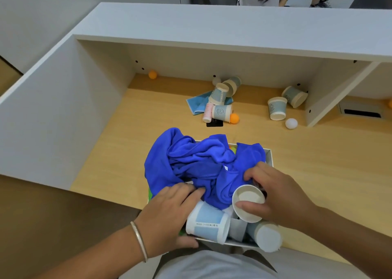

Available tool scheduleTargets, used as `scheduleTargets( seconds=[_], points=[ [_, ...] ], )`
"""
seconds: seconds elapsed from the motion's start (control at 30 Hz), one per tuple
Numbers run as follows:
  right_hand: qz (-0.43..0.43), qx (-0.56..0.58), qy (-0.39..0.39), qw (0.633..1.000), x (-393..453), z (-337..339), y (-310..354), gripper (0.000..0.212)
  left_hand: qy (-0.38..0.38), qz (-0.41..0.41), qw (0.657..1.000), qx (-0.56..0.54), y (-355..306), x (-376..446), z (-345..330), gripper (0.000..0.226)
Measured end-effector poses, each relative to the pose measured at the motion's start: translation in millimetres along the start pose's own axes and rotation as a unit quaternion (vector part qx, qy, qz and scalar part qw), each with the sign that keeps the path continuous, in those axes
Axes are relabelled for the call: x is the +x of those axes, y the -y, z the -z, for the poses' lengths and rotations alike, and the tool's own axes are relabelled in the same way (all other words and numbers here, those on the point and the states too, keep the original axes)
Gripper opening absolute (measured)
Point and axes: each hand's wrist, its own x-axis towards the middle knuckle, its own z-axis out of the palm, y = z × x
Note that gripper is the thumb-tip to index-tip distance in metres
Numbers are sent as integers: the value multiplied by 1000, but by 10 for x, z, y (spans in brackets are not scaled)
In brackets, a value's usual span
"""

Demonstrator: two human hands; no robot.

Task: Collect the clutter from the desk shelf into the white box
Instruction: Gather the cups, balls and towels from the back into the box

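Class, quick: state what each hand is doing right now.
Left hand: spread open, resting on the blue cloth and a cup.
Right hand: grip closed on a paper cup.

Office: partitioned desk (318,172), overhead shelf (212,24)

We see our right hand (280,196) gripping a paper cup (248,202) over the white box (269,154), our left hand (169,210) pressing the blue cloth (197,164) beside it.

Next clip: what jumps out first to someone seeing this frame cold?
A crumpled bright blue cloth spills over the white box near the desk's front edge, with both hands at it: the right hand grips a paper cup, the left hand rests on another cup. Further back, tipped cups and an orange ball lie scattered.
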Motion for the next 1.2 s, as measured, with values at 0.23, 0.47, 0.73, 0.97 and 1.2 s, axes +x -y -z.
scheduleTargets(
  seconds=[0.23,0.47,0.73,0.97,1.2],
  points=[
    [40,71,-46,996,16,133,-72,43,-2,4,996,-90,32,-141,72,91],
    [25,161,-171,972,459,370,-201,19,-59,-38,990,-126,137,-159,201,79],
    [-93,-43,-36,994,1944,215,-371,59,-260,147,927,-228,1726,645,258,46],
    [35,-161,38,986,3136,-513,-184,76,-76,303,941,-128,3422,1772,-405,70],
    [-2,-219,82,972,3784,-771,-501,81,26,347,937,-29,4201,2448,-703,50]
  ],
)
